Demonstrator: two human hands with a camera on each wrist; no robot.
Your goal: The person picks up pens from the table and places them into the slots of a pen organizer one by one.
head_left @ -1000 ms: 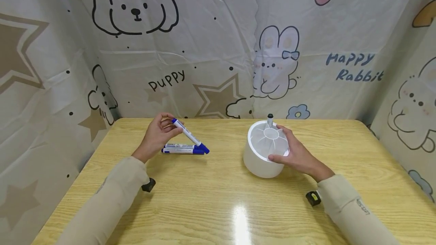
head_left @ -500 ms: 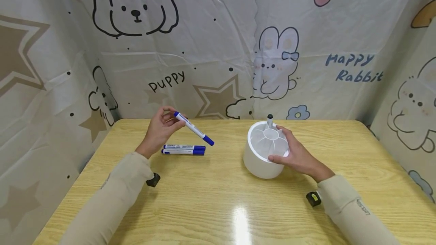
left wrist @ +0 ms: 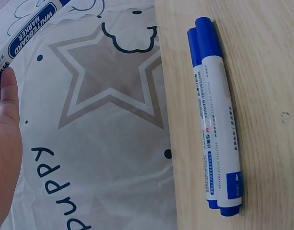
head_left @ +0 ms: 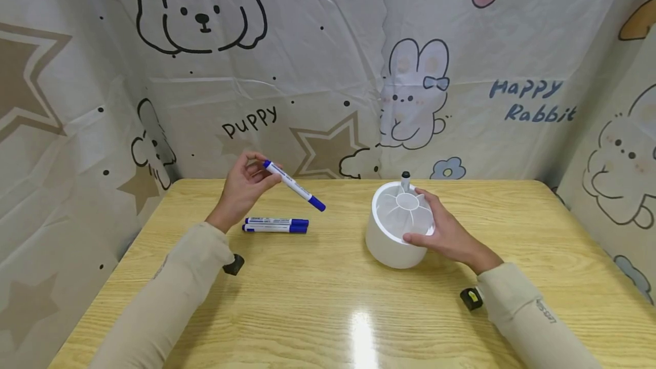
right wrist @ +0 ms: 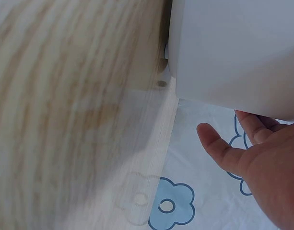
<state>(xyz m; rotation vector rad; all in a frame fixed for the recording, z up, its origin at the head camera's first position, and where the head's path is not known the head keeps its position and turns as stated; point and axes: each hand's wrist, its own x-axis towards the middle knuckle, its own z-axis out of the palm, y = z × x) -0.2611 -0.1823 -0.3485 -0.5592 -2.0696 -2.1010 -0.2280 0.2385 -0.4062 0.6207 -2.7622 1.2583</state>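
My left hand (head_left: 243, 188) pinches a blue-capped whiteboard marker (head_left: 294, 185) near its plain end, above the table. The marker slants, its cap pointing down to the right. Beneath it, two more blue-capped whiteboard markers (left wrist: 218, 124) lie side by side on the wood. On the right stands a white round pen holder (head_left: 393, 248), tilted slightly, with wedge compartments around a central ring. My right hand (head_left: 450, 233) grips its rim, thumb at the near side; the other fingers are partly hidden. One marker with a dark end (head_left: 405, 181) stands in a rear compartment.
The wooden table (head_left: 307, 300) ends at a printed cloth backdrop (head_left: 328, 73) at the back and sides. A black wrist camera (head_left: 234, 265) hangs under the left sleeve, and another black camera (head_left: 471, 299) under the right.
My left hand has raised the marker off the two lying ones and carried it slightly up and to the right. The right hand and pen holder stay in place.
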